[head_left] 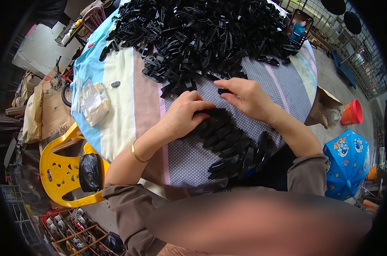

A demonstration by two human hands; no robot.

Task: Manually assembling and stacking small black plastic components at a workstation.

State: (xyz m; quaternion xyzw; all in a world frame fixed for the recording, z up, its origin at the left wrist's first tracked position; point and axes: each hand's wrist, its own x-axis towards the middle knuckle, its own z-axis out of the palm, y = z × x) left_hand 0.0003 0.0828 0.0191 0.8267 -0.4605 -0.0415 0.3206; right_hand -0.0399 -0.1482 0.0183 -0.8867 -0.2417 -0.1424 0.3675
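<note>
Black plastic clips point(227, 145) sit in a neat overlapping row on the desk point(129, 106), close to the person, with a huge loose pile point(197, 34) behind. Looks like the lining-up stage: left hand point(183, 117) presses flat on the row's top end, right hand point(244, 96) pinches one clip. Next bit probably needs slotting it squarely against the row.

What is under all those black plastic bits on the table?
A striped and dotted cloth lies under the black plastic bits. It covers the whole table, so the tabletop itself cannot be seen.
</note>
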